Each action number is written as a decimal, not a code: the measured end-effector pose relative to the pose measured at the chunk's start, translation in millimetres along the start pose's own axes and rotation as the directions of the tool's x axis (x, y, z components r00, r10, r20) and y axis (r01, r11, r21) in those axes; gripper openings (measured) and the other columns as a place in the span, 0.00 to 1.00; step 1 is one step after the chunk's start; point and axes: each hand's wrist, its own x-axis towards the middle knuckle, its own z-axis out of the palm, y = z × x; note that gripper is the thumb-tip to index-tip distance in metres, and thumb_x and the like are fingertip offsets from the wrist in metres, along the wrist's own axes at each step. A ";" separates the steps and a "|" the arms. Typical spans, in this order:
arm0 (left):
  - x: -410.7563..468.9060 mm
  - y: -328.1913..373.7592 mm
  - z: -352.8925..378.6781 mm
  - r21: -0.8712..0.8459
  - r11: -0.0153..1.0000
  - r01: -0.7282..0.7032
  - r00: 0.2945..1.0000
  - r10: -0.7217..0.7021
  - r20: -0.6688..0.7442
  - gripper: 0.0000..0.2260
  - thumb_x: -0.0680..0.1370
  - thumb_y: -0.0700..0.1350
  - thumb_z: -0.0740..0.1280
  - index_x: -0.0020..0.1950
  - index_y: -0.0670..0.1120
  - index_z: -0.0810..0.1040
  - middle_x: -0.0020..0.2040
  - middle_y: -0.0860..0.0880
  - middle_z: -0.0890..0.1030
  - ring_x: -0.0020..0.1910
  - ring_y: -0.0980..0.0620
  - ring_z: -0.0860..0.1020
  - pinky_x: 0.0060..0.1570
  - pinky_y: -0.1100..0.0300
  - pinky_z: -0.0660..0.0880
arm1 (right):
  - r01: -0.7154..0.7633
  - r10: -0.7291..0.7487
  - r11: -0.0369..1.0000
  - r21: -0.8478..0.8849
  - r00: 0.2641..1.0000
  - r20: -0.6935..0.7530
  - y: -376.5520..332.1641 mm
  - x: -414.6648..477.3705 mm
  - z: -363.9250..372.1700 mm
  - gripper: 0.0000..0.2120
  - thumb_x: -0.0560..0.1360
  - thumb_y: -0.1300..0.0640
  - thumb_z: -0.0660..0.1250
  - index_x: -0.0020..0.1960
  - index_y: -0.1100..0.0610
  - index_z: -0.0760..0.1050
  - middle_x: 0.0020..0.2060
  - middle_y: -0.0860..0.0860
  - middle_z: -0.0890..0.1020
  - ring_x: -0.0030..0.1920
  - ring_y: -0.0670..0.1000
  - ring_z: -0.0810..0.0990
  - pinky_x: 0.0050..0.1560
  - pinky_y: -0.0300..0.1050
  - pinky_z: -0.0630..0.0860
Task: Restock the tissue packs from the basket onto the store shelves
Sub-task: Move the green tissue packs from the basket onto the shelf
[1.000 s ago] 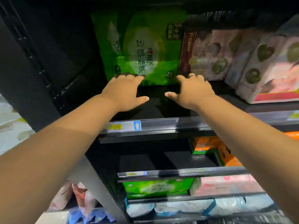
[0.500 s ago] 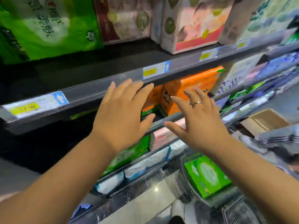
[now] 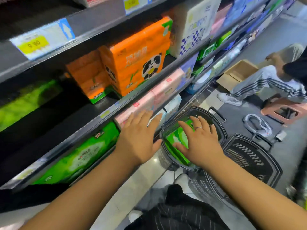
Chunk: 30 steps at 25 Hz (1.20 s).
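Shop floor, tissue pack in basket below splayed right hand, left hand splayed

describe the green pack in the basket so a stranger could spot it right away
Start at the shelves, then drop to the floor beside them, to the black basket nearest them. Inside lies the green pack, partly under the right hand. All other green packs sit on shelves; this one alone lies in a basket.

Both bare arms reach forward. The left hand is palm down, fingers straight and spread toward 1 o'clock. The right hand, just beside it at 3 o'clock, spreads its fingers toward 11 o'clock.
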 end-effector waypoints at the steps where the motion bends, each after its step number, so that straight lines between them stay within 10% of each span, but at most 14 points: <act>1: 14.8 7.3 13.3 -0.008 1.000 -0.019 0.999 0.019 0.031 0.31 0.72 0.60 0.61 0.73 0.47 0.68 0.68 0.42 0.73 0.68 0.39 0.70 0.69 0.41 0.64 | -0.028 0.027 1.000 0.008 0.999 0.032 18.0 6.7 10.6 0.36 0.74 0.31 0.57 0.77 0.43 0.52 0.78 0.54 0.53 0.78 0.58 0.47 0.74 0.64 0.50; 17: 219.4 91.6 250.6 -0.160 0.987 0.017 0.907 0.052 0.418 0.35 0.74 0.56 0.68 0.76 0.44 0.62 0.73 0.39 0.67 0.72 0.39 0.64 0.72 0.47 0.59 | -0.315 0.242 0.939 0.136 0.890 0.387 214.0 128.8 170.8 0.38 0.76 0.36 0.61 0.78 0.49 0.50 0.77 0.60 0.53 0.77 0.62 0.51 0.74 0.63 0.53; 30: 266.2 67.4 584.4 -0.236 0.699 0.675 0.589 -0.319 0.742 0.38 0.72 0.58 0.72 0.76 0.45 0.60 0.71 0.39 0.64 0.70 0.40 0.65 0.70 0.51 0.62 | -0.511 0.398 0.856 0.079 0.750 0.529 308.6 272.8 451.6 0.40 0.74 0.38 0.66 0.78 0.51 0.52 0.75 0.64 0.56 0.73 0.66 0.58 0.71 0.61 0.60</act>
